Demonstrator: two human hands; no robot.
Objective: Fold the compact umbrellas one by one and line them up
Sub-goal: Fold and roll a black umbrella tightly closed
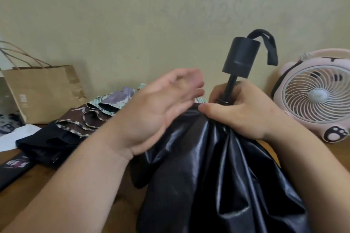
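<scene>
Gripping black umbrella by shaft, right hand, left hand spread, umbrella pile behind, pink fan beside

**Passage hemmed in on both sides**

The right is blocked by a pink desk fan, near the upright handle of the black umbrella. The left is taken up by a heap of unfolded umbrellas and a paper bag. Bare tabletop is left at the lower left.

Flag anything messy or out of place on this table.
Beyond the left hand, a brown umbrella with patterned trim and a mint-and-lilac floral umbrella lie in a crumpled heap, unfolded, not lined up. Nothing looks damaged or spilled.
</scene>
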